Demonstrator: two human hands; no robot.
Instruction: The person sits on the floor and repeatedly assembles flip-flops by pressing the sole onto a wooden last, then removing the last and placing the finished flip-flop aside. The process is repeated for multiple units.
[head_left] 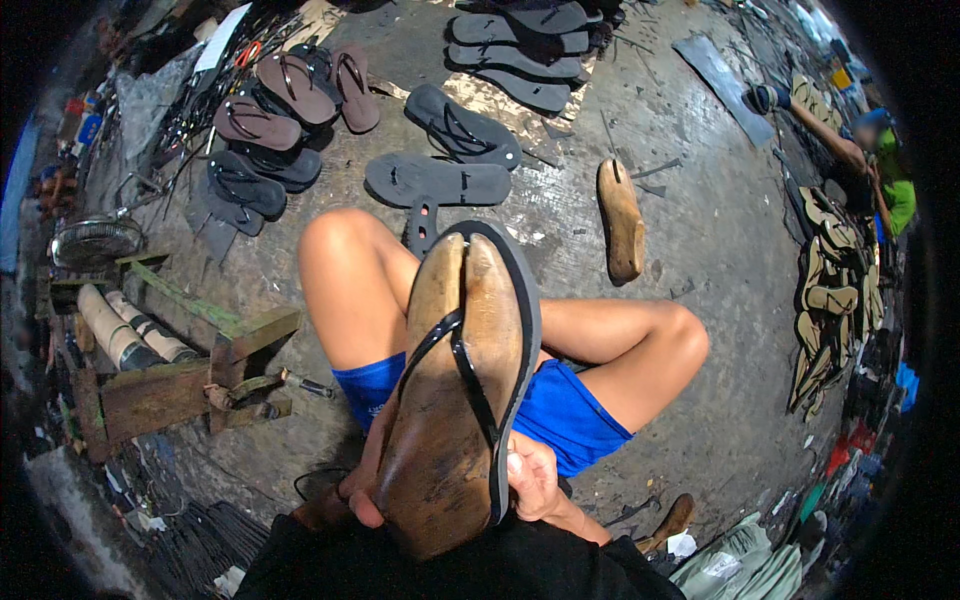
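Note:
Close in front of me, a wooden shoe last point(430, 470) stands tilted with its slotted toe end pointing away. A flip-flop point(528, 310) is fitted on it, the dark sole behind the wood and the shiny black strap point(470, 375) across its front, with the strap's fork at the toe slot. My left hand point(368, 500) grips the last from the left near its heel; the thumb shows and most fingers are hidden behind. On the right side, my right hand point(535, 478) has its fingers curled against the sole's edge near the strap's lower end.
Loose flip-flops point(440, 183) and a second last point(622, 220) lie on the floor ahead. Stacked dark soles point(515, 55) are at the back. Left are a fan point(97, 243) and a wooden stand point(160, 405). Beige flip-flops point(832, 298) and another person point(890, 180) are at right.

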